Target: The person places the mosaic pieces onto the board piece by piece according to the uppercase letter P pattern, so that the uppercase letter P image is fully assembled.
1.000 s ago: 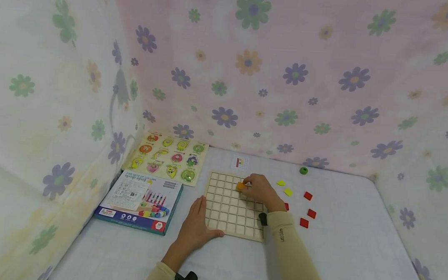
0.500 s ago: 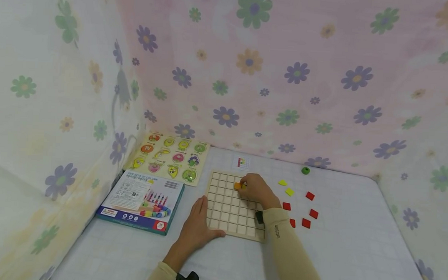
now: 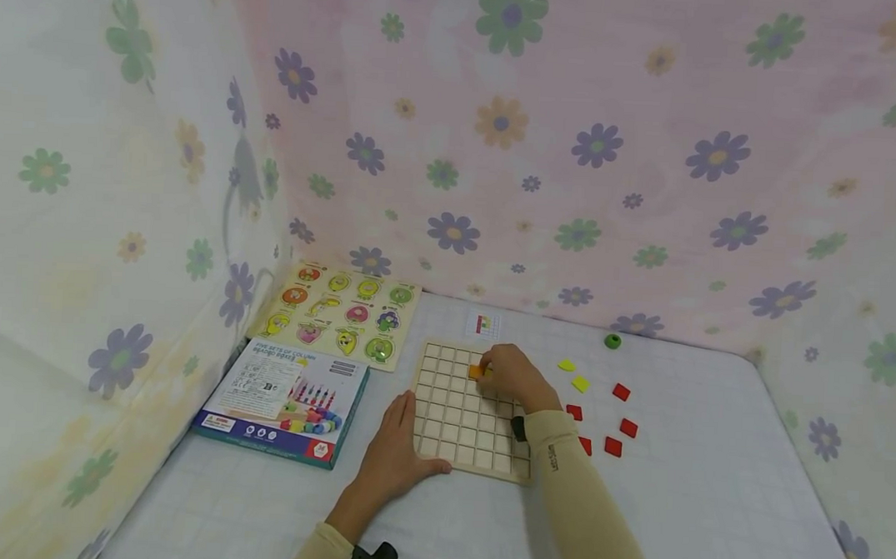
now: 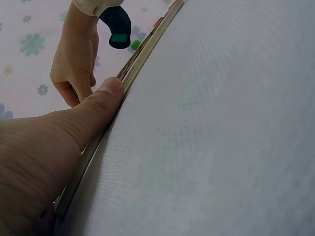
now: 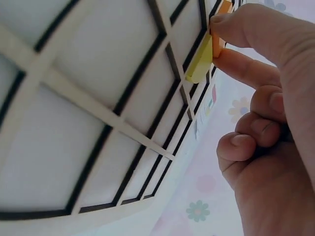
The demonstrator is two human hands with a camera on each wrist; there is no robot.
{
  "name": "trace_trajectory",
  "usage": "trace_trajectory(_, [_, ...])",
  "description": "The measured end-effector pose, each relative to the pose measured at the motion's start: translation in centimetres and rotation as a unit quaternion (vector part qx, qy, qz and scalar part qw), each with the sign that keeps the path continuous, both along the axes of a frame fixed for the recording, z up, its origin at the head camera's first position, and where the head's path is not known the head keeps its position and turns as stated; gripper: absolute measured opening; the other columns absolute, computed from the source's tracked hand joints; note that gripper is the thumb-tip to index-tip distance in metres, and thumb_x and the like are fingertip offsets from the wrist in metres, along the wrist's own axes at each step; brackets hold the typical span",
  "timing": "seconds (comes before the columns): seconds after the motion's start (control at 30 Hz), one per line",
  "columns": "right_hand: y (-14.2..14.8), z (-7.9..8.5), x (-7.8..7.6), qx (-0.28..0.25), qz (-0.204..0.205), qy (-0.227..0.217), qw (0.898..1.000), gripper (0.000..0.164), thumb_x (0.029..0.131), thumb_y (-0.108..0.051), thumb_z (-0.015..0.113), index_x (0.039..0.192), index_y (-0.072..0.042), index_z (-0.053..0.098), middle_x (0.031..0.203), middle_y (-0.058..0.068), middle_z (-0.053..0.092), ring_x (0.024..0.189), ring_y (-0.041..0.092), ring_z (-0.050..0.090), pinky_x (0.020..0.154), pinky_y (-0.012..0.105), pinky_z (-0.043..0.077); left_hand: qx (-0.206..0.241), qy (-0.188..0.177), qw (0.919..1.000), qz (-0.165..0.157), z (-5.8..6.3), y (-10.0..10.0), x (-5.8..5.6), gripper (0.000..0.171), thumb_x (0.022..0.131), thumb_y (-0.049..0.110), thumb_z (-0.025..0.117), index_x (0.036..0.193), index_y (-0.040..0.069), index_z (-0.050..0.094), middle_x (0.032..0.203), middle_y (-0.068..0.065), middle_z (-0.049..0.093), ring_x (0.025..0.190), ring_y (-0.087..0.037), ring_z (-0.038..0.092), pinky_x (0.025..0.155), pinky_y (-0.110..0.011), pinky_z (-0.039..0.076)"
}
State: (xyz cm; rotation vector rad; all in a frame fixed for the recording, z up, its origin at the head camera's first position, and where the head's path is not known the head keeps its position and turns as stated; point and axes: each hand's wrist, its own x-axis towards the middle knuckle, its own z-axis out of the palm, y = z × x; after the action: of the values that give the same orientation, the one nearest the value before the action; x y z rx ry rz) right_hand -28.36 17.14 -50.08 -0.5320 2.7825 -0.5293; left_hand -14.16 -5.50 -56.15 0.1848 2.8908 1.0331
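Observation:
My left hand (image 3: pixel 391 450) rests at the near left corner of a wooden grid board (image 3: pixel 447 434), fingers along its left side and thumb along the front edge. The left wrist view has the thumb (image 4: pixel 106 96) pressing on the board's edge. Over the far part of the grid, my right hand (image 3: pixel 517 378) pinches an orange tile (image 5: pixel 216 45) between thumb and index finger, the other fingers curled in. Right beside that tile is a yellow tile (image 5: pixel 199 64) at a grid cell. More orange (image 5: pixel 225 7) shows beyond the thumb. The forearm hides part of the board's right side.
Right of the board lie several red tiles (image 3: pixel 613 446) and two yellow tiles (image 3: pixel 580 384). A green bead (image 3: pixel 612 342) stands farther back. Behind the board is a small pattern card (image 3: pixel 484 324). A boxed bead set (image 3: pixel 281 401) and a fruit puzzle board (image 3: pixel 341 314) lie left.
My right hand and forearm have shifted slightly left over the grid, with the orange at the fingertips. More of the red tiles beside the sleeve now shows. My left hand has stayed put.

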Motion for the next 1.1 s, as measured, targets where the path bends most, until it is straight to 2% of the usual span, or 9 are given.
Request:
trace_trajectory(0.23, [-0.16,0.18,-0.37,0.004,-0.011,0.0,1.0,0.022,0.09,-0.016,0.075,0.108,-0.004,0.078,0.111,0.011,0.075,0.1,0.026,0.068,0.086,0.042,0.059,0.002,0.001,1.0,-0.006,0.01,0.07,-0.14,0.138,0.066,0.073,0.082,0.163,0.002,0.014,0.17,-0.018,0.02,0.157,-0.035,0.021,0.12,-0.051,0.037])
trace_trajectory(0.43, [-0.44,0.1,-0.25,0.012,-0.004,0.006,1.0,0.02,0.095,-0.02,0.072,0.106,-0.006,0.079,0.111,0.01,0.076,0.102,0.027,0.07,0.086,0.041,0.059,0.009,-0.007,0.9999,-0.002,0.03,0.04,-0.05,0.139,0.065,0.073,0.083,0.163,0.003,0.014,0.17,-0.017,0.02,0.157,-0.034,0.02,0.12,-0.052,0.037])
trace_trajectory(0.63, [-0.6,-0.27,0.0,0.003,-0.018,0.002,1.0,0.023,0.097,-0.023,0.072,0.111,-0.006,0.079,0.115,0.01,0.076,0.107,0.028,0.07,0.088,0.041,0.06,0.002,-0.001,1.0,0.0,-0.27,-0.02,-0.02,0.139,0.065,0.075,0.082,0.164,0.003,0.015,0.17,-0.016,0.021,0.157,-0.034,0.02,0.121,-0.05,0.037])
trace_trajectory(0.83, [-0.78,-0.49,0.05,-0.007,-0.008,0.019,1.0,0.023,0.096,-0.021,0.072,0.111,-0.006,0.079,0.114,0.01,0.077,0.106,0.029,0.07,0.087,0.041,0.06,0.012,0.003,0.9999,-0.002,-0.06,0.02,0.04,0.139,0.064,0.073,0.083,0.163,0.002,0.016,0.169,-0.018,0.022,0.156,-0.037,0.022,0.12,-0.052,0.038])
trace_trajectory(1.1, [-0.7,-0.43,0.27,-0.031,-0.028,0.005,0.999,0.025,0.096,-0.024,0.072,0.114,-0.006,0.079,0.117,0.011,0.076,0.109,0.029,0.069,0.089,0.043,0.059,0.005,0.003,1.0,0.0,0.27,0.08,0.08,0.138,0.065,0.071,0.084,0.163,0.001,0.016,0.168,-0.019,0.023,0.156,-0.037,0.022,0.12,-0.051,0.038])
